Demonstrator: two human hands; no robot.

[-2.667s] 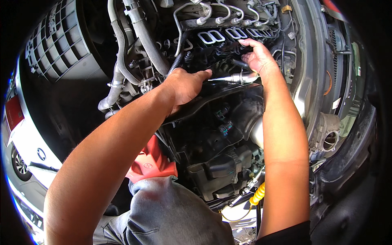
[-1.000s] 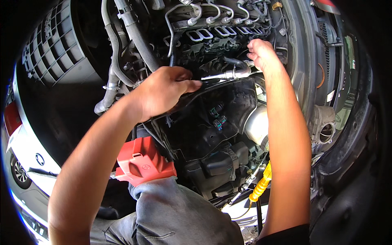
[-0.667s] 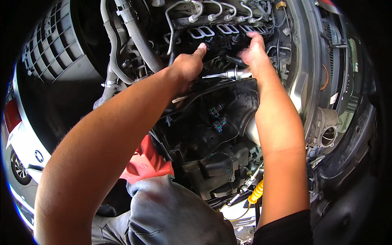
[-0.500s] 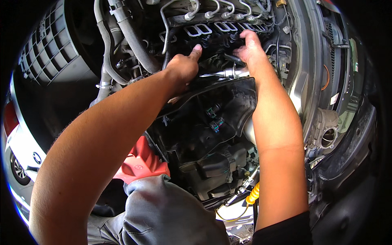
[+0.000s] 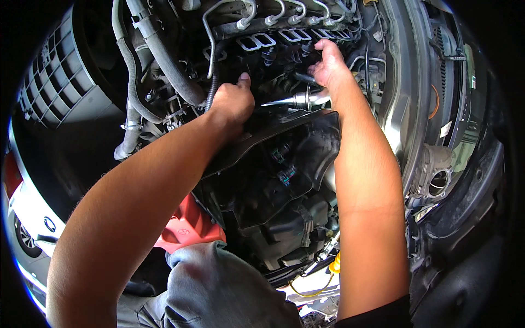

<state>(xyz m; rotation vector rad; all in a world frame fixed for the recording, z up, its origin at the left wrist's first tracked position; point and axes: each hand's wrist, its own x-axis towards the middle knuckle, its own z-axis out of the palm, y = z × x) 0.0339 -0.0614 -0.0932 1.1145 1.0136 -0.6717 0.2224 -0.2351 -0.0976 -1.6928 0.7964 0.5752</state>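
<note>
My left hand [image 5: 235, 102] is closed beside the upper left edge of a large black plastic cover [image 5: 260, 202], thumb pointing up. Its curled fingers and anything in them are hidden. To the right, my right hand [image 5: 330, 64] reaches deeper into the engine bay, with thumb and fingers apart beside a dark hose [image 5: 310, 78]. Nothing shows between them, though its lower fingers are partly hidden. Between the hands lies a shiny metal pipe with a flange [image 5: 299, 100]. Beyond them is a row of pale, rounded rectangular gaskets [image 5: 257, 41].
Thick grey hoses [image 5: 164, 57] run along the left. Metal fuel lines [image 5: 210, 38] curve across the far side. A red plastic piece [image 5: 191, 229] is beside my leg. At right are a round metal throttle body [image 5: 436, 177] and the bay's edge. A yellow coiled cord [image 5: 334, 265] hangs near my right forearm.
My left hand has drawn back toward me, away from the gaskets. My right hand has hardly moved. The black cover sits slightly lower in view, and the whole view has shifted a little.
</note>
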